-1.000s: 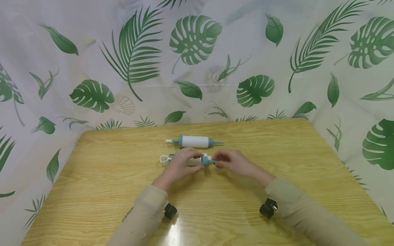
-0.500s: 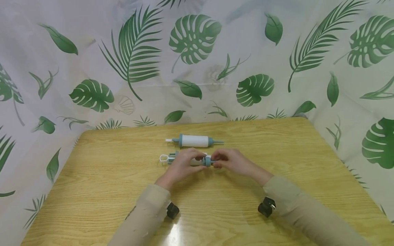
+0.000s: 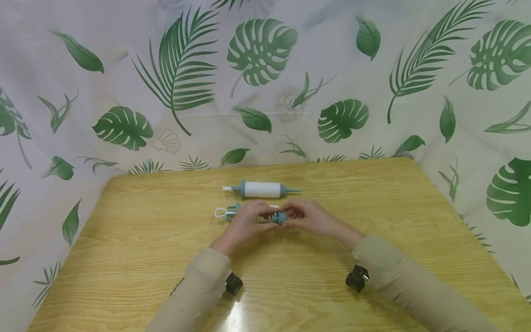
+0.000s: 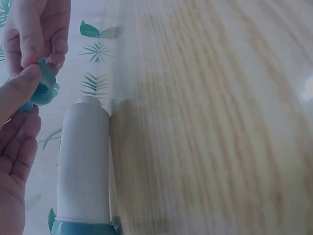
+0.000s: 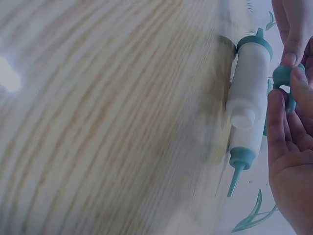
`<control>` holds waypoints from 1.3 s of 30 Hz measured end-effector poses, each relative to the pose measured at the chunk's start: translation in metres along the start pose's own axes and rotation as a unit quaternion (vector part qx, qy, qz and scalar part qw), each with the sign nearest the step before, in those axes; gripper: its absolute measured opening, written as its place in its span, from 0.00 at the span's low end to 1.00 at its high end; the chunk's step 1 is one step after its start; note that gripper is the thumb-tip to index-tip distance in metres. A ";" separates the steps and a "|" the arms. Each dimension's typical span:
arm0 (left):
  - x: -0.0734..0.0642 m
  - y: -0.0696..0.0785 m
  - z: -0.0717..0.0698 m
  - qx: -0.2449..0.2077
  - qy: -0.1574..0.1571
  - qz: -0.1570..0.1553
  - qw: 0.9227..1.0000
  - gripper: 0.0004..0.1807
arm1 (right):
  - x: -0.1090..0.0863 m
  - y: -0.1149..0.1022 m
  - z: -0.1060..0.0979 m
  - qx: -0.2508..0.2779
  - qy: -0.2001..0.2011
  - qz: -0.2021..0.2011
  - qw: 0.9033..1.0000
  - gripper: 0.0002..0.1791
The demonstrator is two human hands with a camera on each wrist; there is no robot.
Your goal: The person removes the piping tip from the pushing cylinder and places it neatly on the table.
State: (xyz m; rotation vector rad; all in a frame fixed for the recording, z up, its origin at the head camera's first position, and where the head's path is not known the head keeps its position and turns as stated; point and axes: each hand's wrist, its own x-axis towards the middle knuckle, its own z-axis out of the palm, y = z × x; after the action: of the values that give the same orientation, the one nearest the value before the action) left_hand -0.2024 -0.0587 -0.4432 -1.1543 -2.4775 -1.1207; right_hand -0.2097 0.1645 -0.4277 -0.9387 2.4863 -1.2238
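Observation:
A teal nozzle cap point(image 3: 281, 218) is held between both hands above the table. My left hand point(image 3: 247, 222) pinches its collar between thumb and fingers, and my right hand point(image 3: 310, 217) grips its narrow end. Just below them lies a white syringe-like barrel point(image 4: 83, 161), whose bare white tip point(image 5: 242, 118) shows in the right wrist view. From its left end stick out a teal handle frame and a white pull ring point(image 3: 221, 212). My left hand hides much of this barrel in the head view.
Behind the hands lies a second white and teal syringe-like tube point(image 3: 262, 190), its thin nozzle pointing right. The wooden table point(image 3: 166, 258) ends at a leaf-printed backdrop point(image 3: 290, 147).
My right hand has shifted slightly left, its fingers closing in over the nozzle cap near my left fingertips. My left hand stays almost in place, holding the cap.

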 end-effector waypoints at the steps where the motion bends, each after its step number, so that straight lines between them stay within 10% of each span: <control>1: 0.000 0.000 0.000 -0.003 0.000 -0.002 1.000 0.19 | 0.000 -0.001 0.000 0.002 0.001 0.003 1.000 0.15; 39: 0.020 0.009 0.016 0.058 -0.024 -0.067 0.996 0.08 | -0.036 0.030 -0.045 -0.060 0.039 0.048 0.996 0.17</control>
State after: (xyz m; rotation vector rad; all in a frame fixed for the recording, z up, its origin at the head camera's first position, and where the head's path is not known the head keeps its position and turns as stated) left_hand -0.2068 -0.0320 -0.4408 -1.0064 -2.6520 -0.9780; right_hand -0.2156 0.2292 -0.4259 -0.8029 2.6586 -1.1119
